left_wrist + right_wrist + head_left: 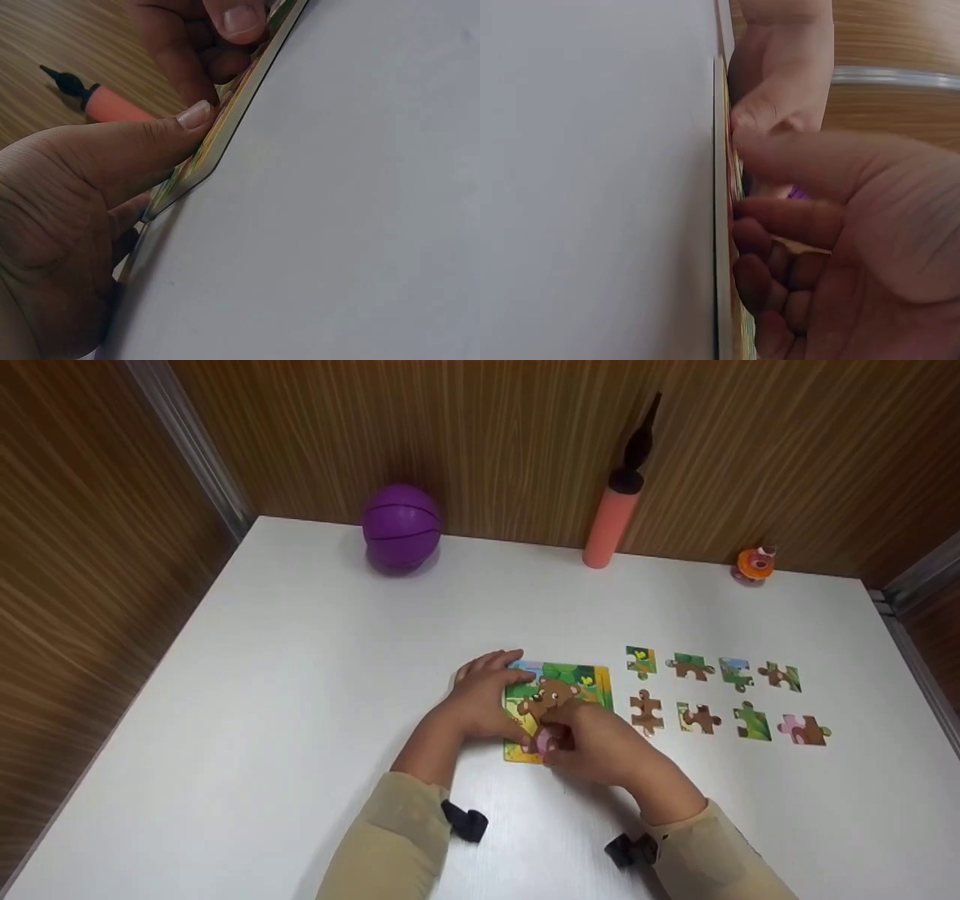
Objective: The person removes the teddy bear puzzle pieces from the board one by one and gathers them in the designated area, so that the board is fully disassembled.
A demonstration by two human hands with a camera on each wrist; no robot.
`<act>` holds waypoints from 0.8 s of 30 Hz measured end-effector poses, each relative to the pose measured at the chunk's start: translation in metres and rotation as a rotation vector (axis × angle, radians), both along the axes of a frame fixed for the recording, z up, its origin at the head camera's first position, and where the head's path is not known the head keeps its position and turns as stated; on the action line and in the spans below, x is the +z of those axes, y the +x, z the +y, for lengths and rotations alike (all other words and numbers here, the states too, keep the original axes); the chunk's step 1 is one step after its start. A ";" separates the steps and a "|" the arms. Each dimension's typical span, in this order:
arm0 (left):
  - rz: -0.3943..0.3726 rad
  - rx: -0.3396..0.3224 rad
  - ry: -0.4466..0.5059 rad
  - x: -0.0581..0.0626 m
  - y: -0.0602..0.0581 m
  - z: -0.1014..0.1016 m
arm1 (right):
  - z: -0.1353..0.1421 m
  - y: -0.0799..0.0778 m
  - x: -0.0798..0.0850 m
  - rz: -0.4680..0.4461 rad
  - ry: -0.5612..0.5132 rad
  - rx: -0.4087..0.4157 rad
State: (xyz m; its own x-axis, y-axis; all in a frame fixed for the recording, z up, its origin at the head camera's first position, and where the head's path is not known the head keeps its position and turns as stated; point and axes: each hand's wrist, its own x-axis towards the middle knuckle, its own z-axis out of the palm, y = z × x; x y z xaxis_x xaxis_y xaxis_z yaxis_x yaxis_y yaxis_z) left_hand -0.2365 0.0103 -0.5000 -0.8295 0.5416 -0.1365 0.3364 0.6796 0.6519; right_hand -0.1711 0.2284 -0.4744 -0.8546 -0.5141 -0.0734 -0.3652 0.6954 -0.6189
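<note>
A bear jigsaw puzzle (pixel 600 679) in a thin yellow-edged board lies in the middle of the white table. My left hand (pixel 486 701) spans its left side in the head view, fingers extended at the far left corner and thumb on the near part. In the left wrist view that thumb (pixel 196 116) presses close by the board's edge. Over the lower middle, my right hand (pixel 604 742) has thumb and index finger set apart, pinching at a pink-and-brown puzzle piece (pixel 550 738) that they partly hide. The right hand's other fingers (pixel 754 277) curl against the board's surface.
Right of the board, several loose puzzle pieces (pixel 691 666) lie in two rows. Along the back stand a purple ball (pixel 403 526), a pink hand pump (pixel 611 525) with a black top, and a small orange-and-pink figurine (pixel 756 564). Wood-grain panels (pixel 510 450) border the table (pixel 300 660).
</note>
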 end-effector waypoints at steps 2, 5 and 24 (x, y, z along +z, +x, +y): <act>0.000 0.001 -0.001 0.000 0.000 0.000 | -0.002 0.001 -0.001 0.013 0.014 -0.007; -0.002 0.002 0.008 0.000 0.001 0.000 | -0.005 0.003 -0.001 0.010 0.021 -0.029; -0.005 0.037 0.035 0.002 0.001 0.002 | -0.010 0.003 0.002 -0.058 -0.013 -0.145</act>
